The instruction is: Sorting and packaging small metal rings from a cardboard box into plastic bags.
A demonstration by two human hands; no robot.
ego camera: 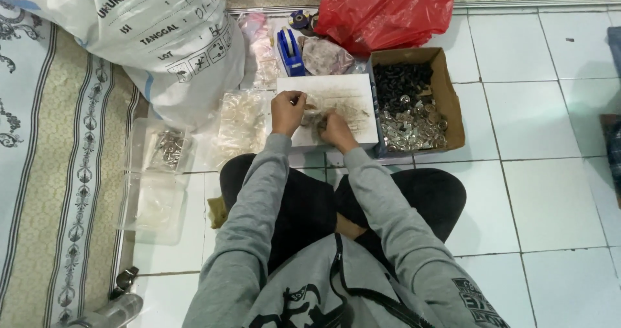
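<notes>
Red plastic bag (385, 8) top; white sack (162, 33) left; blue tape dispenser (290, 53); patterned mat (45, 173).

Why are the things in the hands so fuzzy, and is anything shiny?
Head view: the left hand and right hand look soft, and the small thing between them is too blurry to name; light is even with faint shadows; the silver pieces in the cardboard box glint.

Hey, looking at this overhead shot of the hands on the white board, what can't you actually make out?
All in the head view:
- What the left hand and right hand pinch: too small, covered by fingers.
- Parts in the cardboard box: dark and shiny bits, too small to identify.
- Red plastic bag: contents hidden, top cut off by the edge.
- Clear tub at left: contents blurred.
</notes>
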